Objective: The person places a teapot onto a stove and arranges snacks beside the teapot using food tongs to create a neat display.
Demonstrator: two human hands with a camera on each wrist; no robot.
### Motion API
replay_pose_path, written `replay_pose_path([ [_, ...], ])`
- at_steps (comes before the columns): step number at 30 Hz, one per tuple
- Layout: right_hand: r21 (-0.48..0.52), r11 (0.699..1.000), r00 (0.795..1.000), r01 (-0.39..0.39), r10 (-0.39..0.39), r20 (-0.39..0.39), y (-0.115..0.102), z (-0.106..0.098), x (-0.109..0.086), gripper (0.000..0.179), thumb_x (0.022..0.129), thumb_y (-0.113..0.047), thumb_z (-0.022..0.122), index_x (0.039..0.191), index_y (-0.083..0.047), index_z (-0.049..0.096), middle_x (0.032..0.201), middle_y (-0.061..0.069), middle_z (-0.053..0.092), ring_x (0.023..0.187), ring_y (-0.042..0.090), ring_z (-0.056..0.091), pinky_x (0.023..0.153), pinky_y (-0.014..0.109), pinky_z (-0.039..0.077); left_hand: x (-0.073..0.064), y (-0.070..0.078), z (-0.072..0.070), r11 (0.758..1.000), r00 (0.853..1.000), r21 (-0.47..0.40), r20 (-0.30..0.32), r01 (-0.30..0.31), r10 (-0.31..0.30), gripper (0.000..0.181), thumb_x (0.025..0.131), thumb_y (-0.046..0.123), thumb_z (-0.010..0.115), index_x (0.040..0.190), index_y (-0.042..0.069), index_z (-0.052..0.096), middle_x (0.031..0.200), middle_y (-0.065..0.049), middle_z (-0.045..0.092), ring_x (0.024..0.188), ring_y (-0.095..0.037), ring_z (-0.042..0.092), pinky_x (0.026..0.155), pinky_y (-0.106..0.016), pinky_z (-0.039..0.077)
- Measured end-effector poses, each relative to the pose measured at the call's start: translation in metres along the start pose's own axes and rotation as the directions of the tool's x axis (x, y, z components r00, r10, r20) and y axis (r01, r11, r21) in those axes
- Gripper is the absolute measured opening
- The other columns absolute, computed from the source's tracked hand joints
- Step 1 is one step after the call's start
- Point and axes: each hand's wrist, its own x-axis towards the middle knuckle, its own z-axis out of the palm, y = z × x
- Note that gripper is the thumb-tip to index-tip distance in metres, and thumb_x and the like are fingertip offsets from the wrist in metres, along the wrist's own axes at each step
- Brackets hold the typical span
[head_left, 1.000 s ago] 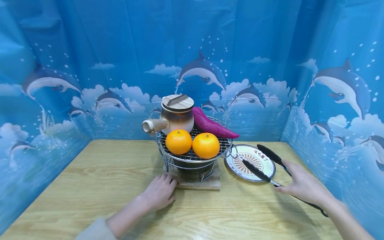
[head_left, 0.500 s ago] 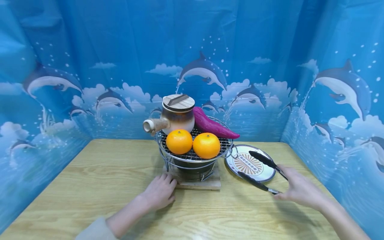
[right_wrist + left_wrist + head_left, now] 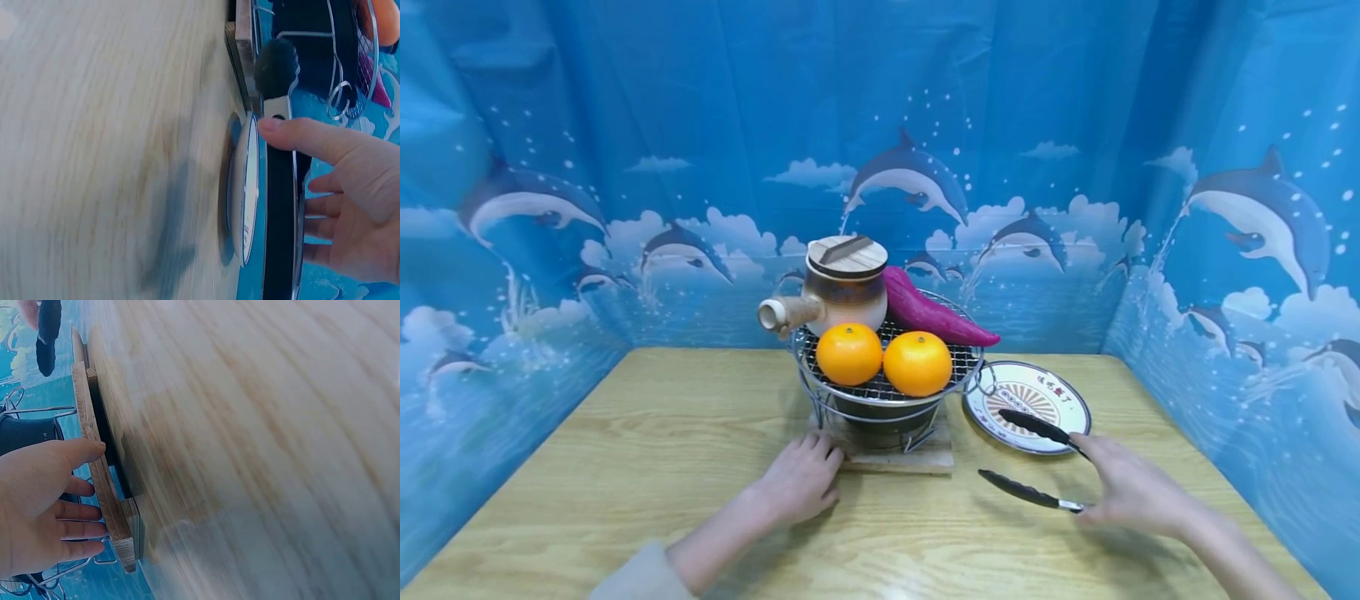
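My right hand (image 3: 1135, 492) grips a pair of black-tipped tongs (image 3: 1026, 493) above the table at the right, thumb on one arm and fingers on the other. The tongs' arms are spread wide, with nothing between their tips. In the right wrist view the thumb presses on the arm of the tongs (image 3: 280, 206). At the front left corner of a wooden board (image 3: 895, 462), my left hand (image 3: 801, 483) touches the board's edge; its fingers look fairly straight in the left wrist view. On that board stands a round tabletop grill (image 3: 880, 417).
The grill's mesh bears a clay pot (image 3: 846, 300) with a wooden lid, a purple sweet potato (image 3: 932, 315) and two oranges (image 3: 849, 354) (image 3: 917, 364). A patterned plate (image 3: 1067, 400) lies right of the grill, partly under the tongs. Blue dolphin curtains (image 3: 700, 125) enclose the table (image 3: 647, 467).
My right hand and the tongs have moved left and toward me, so the tips swing off the plate's middle. The tongs' arms stand a little wider. The left hand stays put.
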Motion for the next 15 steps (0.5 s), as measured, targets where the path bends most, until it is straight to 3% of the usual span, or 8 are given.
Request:
replay_pose_path([
  [6,0.011,1.000,0.999,0.003,-0.004,0.055,-0.005,0.003,0.001,0.102,0.054,-0.034,0.085,0.132,0.012,0.037,0.127,0.036,0.043,0.115,0.051,0.042,0.093,0.061,0.034,0.000,0.000,0.000,1.000,1.000,0.003,-0.006,0.000,0.000,0.039,0.076,0.034,0.071,0.095,0.003,0.058,0.097,-0.015,0.056,0.091,-0.029,0.054,0.075,-0.042,0.047],
  [15,0.008,0.999,0.999,0.034,-0.034,0.036,-0.009,0.014,0.000,0.101,0.052,-0.029,0.085,0.130,0.012,0.038,0.125,0.036,0.045,0.113,0.049,0.045,0.092,0.058,0.037,0.000,0.000,-0.001,1.000,1.000,0.008,-0.008,-0.005,0.005,0.040,0.076,0.035,0.071,0.095,0.003,0.058,0.096,-0.014,0.055,0.089,-0.029,0.054,0.073,-0.042,0.047],
])
